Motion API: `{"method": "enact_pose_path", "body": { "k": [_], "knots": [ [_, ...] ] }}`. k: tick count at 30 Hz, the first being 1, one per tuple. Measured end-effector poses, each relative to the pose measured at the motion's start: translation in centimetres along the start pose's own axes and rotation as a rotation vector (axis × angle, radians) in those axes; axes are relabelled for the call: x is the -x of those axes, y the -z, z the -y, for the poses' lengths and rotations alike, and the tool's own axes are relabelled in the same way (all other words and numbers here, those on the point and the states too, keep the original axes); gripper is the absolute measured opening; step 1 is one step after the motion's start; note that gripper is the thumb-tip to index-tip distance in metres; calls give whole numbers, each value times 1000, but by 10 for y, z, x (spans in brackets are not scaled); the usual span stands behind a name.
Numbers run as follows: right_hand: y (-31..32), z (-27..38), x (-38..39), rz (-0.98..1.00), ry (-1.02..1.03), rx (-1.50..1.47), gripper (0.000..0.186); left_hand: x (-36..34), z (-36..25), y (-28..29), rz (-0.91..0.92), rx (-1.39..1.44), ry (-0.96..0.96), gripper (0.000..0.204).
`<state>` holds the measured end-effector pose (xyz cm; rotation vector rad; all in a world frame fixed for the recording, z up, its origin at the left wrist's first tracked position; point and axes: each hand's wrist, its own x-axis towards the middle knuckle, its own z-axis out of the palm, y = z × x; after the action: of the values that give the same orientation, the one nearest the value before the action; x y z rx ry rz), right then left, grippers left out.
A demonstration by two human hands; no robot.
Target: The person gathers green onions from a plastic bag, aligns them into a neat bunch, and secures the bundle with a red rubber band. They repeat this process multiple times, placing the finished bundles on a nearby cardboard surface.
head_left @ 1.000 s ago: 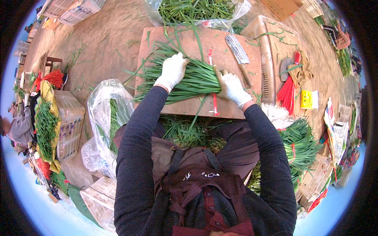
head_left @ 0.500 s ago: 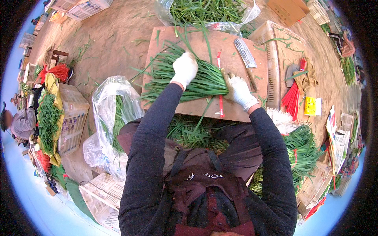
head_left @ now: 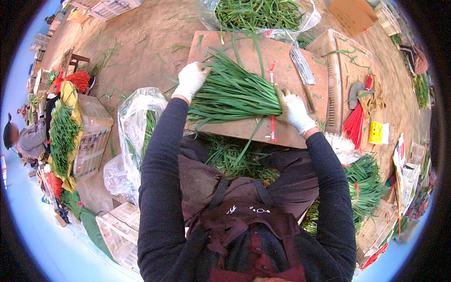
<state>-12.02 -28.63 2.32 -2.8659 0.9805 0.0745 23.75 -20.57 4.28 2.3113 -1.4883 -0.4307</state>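
A bunch of long green leaves [head_left: 235,94] lies fanned across a reddish board [head_left: 298,129]. My left hand [head_left: 191,80], in a white glove, is at the bunch's upper left, fingers curled; what is in them is unclear. My right hand [head_left: 293,110], in a soiled white glove, grips the bunch's gathered right end. A red tie strip [head_left: 272,129] lies across the board under that end. A knife [head_left: 299,66] with a pale blade and wooden handle rests beside it on the right.
Right: a crate [head_left: 333,80], red strips [head_left: 357,124], a yellow packet [head_left: 376,132], tied green bundles [head_left: 361,188]. Behind: a bag of leaves [head_left: 258,11]. Left: plastic bags [head_left: 127,122] and a crate of greens [head_left: 91,141]. A co-worker [head_left: 30,136] is at far left.
My left hand has moved left, off the middle of the bunch to its upper left. My right hand stays on the gathered end. The view has shifted, so the board appears further right.
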Motion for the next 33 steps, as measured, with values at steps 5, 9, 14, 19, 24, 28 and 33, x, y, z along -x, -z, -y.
{"method": "enact_pose_path", "body": {
  "k": [5, 9, 14, 19, 24, 28, 33],
  "knots": [
    [2, 0, 1, 33, -6, -10, 92, 3, -16, -16, 136, -153, -82, 33],
    [3, 1, 0, 19, -7, -6, 91, 1, -16, -22, 132, -269, -157, 28],
    [1, 0, 1, -8, 7, -3, 87, -8, -2, -53, 63, -376, -182, 20],
    [2, -3, -1, 17, 27, -79, 85, -36, 45, -30, -450, -364, -119, 17],
    [4, -4, -5, 57, -24, -140, 93, -17, 38, 29, -817, 379, 69, 28],
    [4, -3, -5, 44, -28, -121, 91, 64, -5, 29, -265, 81, -222, 22],
    [6, -2, -2, 12, -15, -97, 93, 111, -32, -21, -72, 94, -217, 17]
  ]
}}
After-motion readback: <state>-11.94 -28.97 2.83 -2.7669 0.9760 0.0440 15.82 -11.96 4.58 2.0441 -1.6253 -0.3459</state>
